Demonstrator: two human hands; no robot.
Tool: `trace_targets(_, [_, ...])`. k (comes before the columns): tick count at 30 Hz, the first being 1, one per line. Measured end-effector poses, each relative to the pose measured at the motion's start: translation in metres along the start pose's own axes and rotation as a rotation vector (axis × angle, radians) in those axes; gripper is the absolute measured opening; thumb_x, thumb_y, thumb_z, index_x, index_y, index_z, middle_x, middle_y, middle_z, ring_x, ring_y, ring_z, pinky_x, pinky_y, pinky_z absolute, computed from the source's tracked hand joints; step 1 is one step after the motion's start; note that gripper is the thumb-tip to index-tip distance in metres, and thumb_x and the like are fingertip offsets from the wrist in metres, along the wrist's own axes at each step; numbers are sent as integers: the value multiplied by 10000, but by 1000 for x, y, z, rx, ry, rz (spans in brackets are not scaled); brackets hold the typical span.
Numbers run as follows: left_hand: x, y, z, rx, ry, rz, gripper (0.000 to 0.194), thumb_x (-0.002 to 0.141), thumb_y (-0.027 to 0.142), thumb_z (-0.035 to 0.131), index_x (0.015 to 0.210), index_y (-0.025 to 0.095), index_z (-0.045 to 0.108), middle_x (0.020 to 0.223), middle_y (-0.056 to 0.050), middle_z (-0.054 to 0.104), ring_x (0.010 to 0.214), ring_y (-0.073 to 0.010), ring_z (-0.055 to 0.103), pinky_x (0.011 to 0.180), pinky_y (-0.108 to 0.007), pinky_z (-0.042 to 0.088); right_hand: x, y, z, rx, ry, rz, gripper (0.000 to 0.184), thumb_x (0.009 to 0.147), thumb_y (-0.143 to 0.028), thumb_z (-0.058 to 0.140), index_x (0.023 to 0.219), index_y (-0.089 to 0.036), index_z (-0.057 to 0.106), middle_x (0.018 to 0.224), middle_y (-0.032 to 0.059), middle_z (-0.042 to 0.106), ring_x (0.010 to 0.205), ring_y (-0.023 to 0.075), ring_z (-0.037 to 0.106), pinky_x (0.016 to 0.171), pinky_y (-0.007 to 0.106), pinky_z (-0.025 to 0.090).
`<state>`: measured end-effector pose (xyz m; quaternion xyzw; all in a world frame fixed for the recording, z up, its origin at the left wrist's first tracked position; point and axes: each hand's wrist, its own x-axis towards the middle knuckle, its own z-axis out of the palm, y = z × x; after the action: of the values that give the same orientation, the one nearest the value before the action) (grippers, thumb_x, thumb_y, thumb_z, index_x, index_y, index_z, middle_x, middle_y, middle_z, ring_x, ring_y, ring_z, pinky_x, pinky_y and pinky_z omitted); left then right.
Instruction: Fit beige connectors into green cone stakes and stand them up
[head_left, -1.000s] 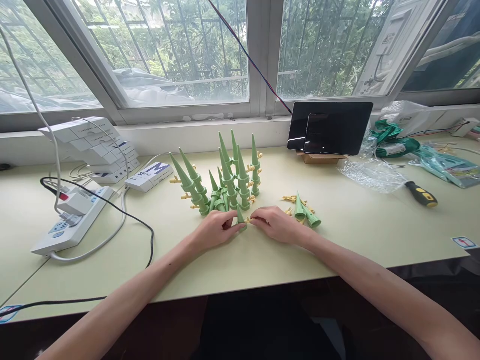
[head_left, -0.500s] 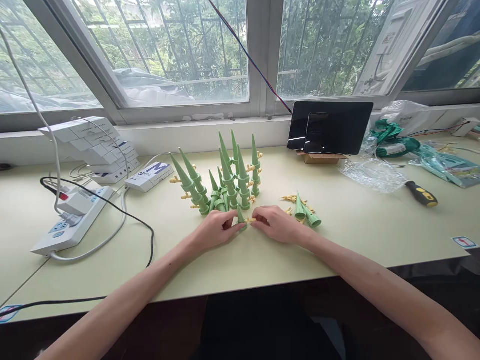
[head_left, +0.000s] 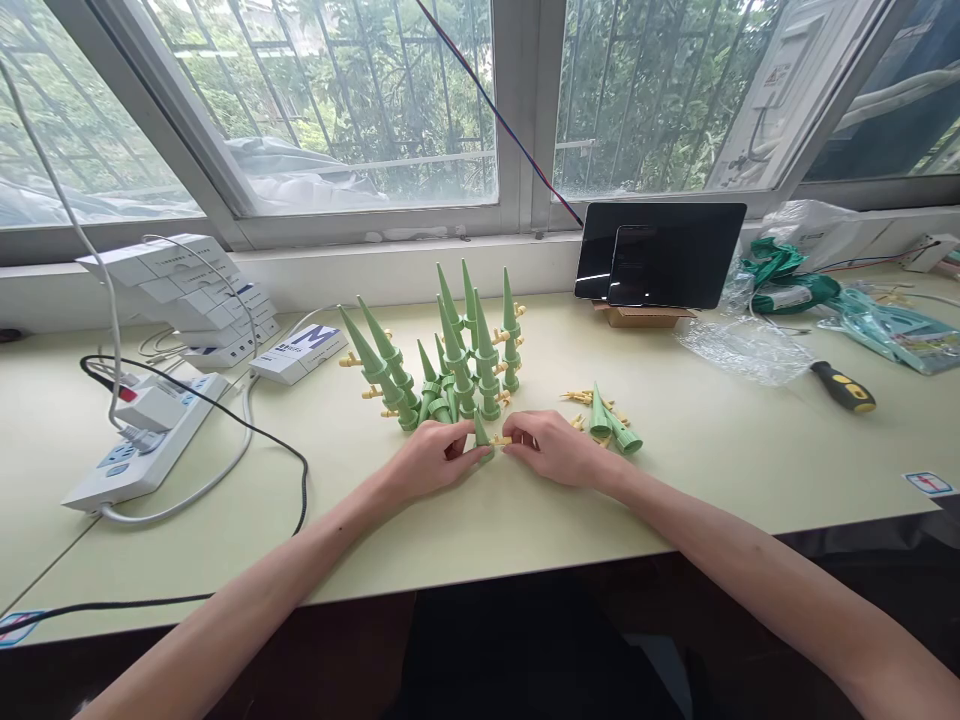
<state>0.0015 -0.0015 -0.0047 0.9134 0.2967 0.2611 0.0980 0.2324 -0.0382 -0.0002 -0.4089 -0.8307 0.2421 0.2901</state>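
Note:
My left hand [head_left: 441, 455] is closed on a small green plastic watering spike [head_left: 481, 430], its point upward and its base low over the table. My right hand [head_left: 551, 447] pinches a small yellow valve [head_left: 501, 440] at the spike's right side; whether the valve is seated in it, I cannot tell. Just beyond my hands stand several green spikes [head_left: 459, 365], stacked in tall columns with yellow valves sticking out sideways. To the right of my right hand lie loose green spikes [head_left: 622, 436] beside a pile of yellow valves [head_left: 589, 398].
A dark tablet [head_left: 675, 255] leans at the back with a phone before it. A screwdriver [head_left: 844, 388] and plastic wrapping [head_left: 750, 350] lie at the right. At the left are a power strip [head_left: 150, 440], a black cable [head_left: 262, 428] and stacked white boxes [head_left: 195, 295].

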Motion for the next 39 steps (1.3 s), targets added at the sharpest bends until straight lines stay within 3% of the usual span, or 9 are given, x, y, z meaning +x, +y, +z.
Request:
trace_targets(6, [-1,0,0,0,-7,-10,370,889,312,602,633,183,368,489,85,336,436,-61,306,457,-209,271,1,2,1,-45,-19,-13,191,978,-247,481,863,-165,609,808,44,636,686,143,535,640,264,402])
trace_targets(13, [0,0,0,-3,-15,-14,388,891,312,600,632,182,342,485,85,328,437,-59,291,459,-208,263,-1,0,0,-2,-21,2,55,928,-207,553,943,-167,589,804,25,627,681,136,544,635,250,416])
trace_targets(19, [0,0,0,2,-18,-23,386,896,326,591,633,183,348,489,83,324,441,-62,295,460,-212,265,0,2,2,-40,-32,-7,207,985,-263,468,865,-166,606,805,42,637,687,144,536,646,267,404])
trace_targets(25, [1,0,0,3,-18,-19,394,894,324,593,626,181,342,487,84,329,441,-61,287,461,-213,263,0,0,-1,-3,-17,14,60,930,-222,561,943,-169,585,793,23,623,673,135,538,628,248,407])
trace_targets(31, [-1,-1,0,1,-19,-27,391,892,326,595,627,181,346,487,82,335,444,-62,294,464,-213,264,1,-1,0,-29,-40,-10,213,989,-250,456,865,-164,606,829,53,639,716,151,550,665,274,411])
trace_targets(36, [0,0,0,1,-21,-27,388,896,322,594,629,180,350,483,82,344,439,-60,301,464,-208,270,-1,-1,-1,9,-29,19,77,941,-229,541,962,-169,585,796,27,620,680,142,542,636,260,412])
trace_targets(39, [0,1,0,1,-18,-26,385,894,319,597,632,181,352,486,82,340,440,-61,302,462,-208,270,-1,-1,-1,-7,-36,2,107,957,-230,510,899,-173,580,785,24,610,669,139,526,629,262,401])
